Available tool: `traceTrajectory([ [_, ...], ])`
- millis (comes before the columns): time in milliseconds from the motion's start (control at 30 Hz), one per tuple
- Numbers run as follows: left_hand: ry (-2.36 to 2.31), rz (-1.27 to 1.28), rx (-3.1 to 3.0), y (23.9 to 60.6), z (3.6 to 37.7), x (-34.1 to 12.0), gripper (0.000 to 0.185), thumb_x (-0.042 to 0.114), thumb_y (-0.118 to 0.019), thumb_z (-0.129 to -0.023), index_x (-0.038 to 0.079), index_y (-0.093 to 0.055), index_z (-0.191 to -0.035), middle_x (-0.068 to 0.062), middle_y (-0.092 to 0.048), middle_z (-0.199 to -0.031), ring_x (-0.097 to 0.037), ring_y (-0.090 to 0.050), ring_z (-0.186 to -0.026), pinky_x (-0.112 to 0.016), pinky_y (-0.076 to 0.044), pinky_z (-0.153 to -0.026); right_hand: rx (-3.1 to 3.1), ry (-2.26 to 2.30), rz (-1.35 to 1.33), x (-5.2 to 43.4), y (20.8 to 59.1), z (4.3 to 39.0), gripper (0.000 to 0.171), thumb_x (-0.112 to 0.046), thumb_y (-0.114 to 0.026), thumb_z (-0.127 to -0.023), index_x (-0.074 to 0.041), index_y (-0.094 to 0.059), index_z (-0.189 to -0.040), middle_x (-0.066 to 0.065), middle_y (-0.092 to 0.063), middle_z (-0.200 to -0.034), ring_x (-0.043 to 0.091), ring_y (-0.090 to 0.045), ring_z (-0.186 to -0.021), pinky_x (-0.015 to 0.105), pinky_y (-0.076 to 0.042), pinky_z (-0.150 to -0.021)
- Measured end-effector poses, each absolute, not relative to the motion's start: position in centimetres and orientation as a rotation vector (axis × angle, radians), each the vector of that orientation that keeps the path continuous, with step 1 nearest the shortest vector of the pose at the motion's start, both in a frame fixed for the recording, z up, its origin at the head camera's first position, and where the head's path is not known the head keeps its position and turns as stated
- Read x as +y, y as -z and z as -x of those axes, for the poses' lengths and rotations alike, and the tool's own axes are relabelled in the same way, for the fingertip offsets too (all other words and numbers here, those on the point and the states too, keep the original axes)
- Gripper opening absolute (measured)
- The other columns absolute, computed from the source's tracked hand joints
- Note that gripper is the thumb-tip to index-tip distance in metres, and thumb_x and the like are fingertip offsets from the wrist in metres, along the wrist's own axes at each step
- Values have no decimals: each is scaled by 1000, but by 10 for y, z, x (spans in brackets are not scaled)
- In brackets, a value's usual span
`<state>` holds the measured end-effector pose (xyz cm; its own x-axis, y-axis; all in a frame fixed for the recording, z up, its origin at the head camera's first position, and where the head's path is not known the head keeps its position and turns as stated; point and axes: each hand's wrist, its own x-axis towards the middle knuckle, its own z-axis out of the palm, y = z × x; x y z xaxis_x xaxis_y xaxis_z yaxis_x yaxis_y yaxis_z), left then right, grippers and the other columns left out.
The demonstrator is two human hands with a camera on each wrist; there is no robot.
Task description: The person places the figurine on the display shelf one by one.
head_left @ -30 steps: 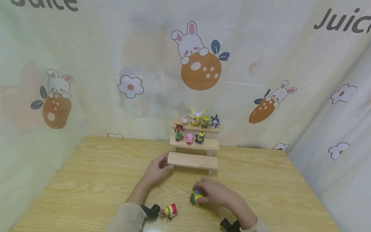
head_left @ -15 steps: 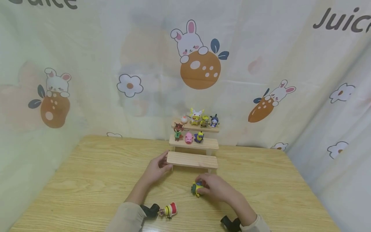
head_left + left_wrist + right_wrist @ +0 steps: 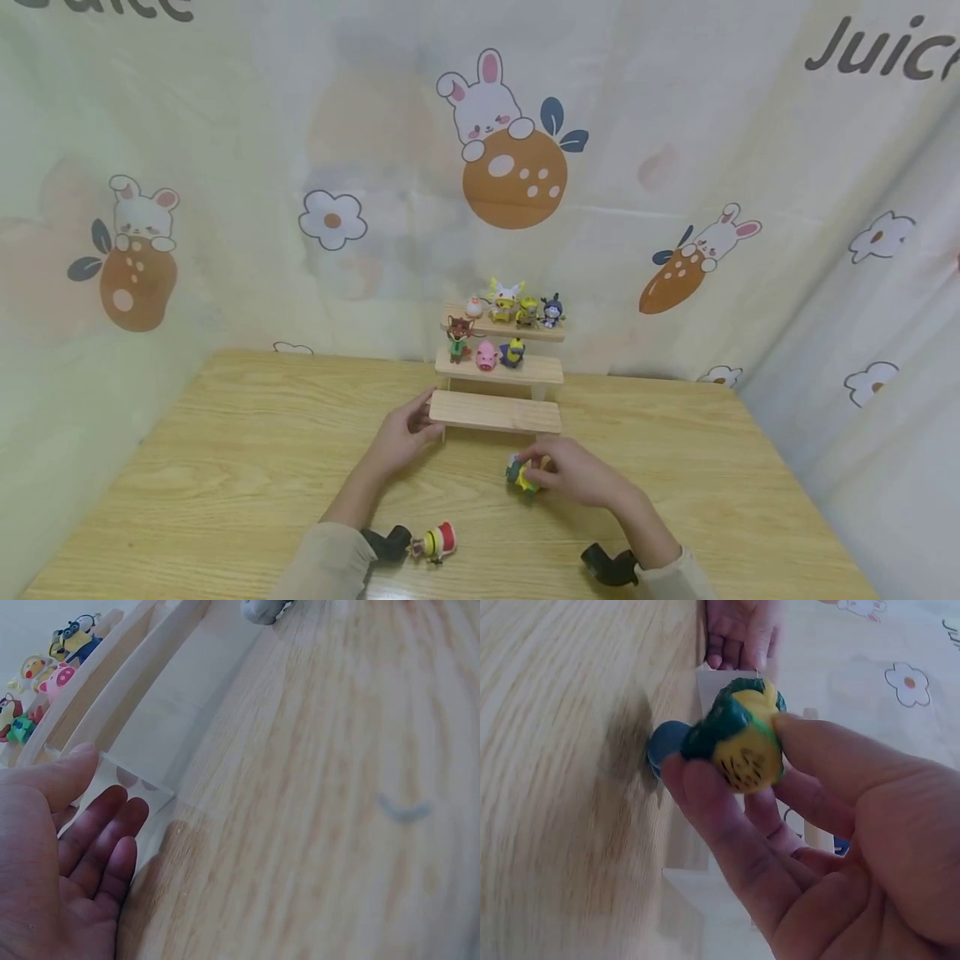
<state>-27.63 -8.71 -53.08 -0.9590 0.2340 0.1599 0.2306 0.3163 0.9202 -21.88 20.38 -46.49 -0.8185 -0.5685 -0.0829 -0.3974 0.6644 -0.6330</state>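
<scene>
My right hand (image 3: 585,473) pinches a small yellow and green toy figurine (image 3: 521,473) between thumb and fingers, just in front of the lowest shelf. In the right wrist view the figurine (image 3: 746,746) shows a dark green, wavy outer part, with a rounded blue-grey part beside the fingertips. At the left end of the stepped wooden display stand (image 3: 495,412), my left hand (image 3: 401,437) holds the lowest step, thumb in front and fingers behind. From the left wrist, that hand (image 3: 82,825) is seen with its thumb by the stand's clear side panel (image 3: 139,778).
Several figurines stand on the two upper steps, among them a pink pig (image 3: 486,356) and a fox (image 3: 458,337). A figurine in red, white and yellow (image 3: 435,542) lies on the wooden table (image 3: 225,467) near the left sleeve. A printed curtain (image 3: 405,150) hangs behind.
My right hand has moved forward toward the stand and slightly right with the figurine, which has turned in the fingers. The left hand stays at the stand's left end.
</scene>
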Motion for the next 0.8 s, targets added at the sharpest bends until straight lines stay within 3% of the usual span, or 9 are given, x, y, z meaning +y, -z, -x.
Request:
traceTrajectory([
  [233,-1773,-425,2547,531,276,-87,66,16,-69,-86,11,-40,-145,-10,-66,-113,-21,-63,-100,-37,-52,-91,2614,1028,694,206,472,224,26,-26,-55,-97,-9,-66,-113,4,-66,-107,8,-60,-83,21,-51,-68],
  [500,-1769,-438,2551,530,278,-86,66,16,-69,-86,10,-39,-145,-10,-66,-113,-21,-64,-100,-37,-52,-91,2634,1350,417,203,479,227,32,-35,-53,-97,-8,-65,-109,6,-65,-92,12,-62,-70,26,-56,-60],
  [700,-1765,-441,2560,532,278,-87,66,17,-69,-86,10,-39,-145,-9,-66,-112,-20,-64,-99,-36,-52,-90,2434,1544,394,203,476,226,34,-28,-55,-96,1,-62,-114,20,-61,-113,24,-69,-80,38,-59,-73],
  [800,-1762,-442,2563,533,278,-87,66,17,-69,-86,10,-40,-145,-9,-66,-112,-19,-64,-99,-36,-52,-90,2416,1541,393,203,473,224,37,-27,-62,-92,-1,-62,-118,20,-56,-126,26,-69,-87,39,-59,-77],
])
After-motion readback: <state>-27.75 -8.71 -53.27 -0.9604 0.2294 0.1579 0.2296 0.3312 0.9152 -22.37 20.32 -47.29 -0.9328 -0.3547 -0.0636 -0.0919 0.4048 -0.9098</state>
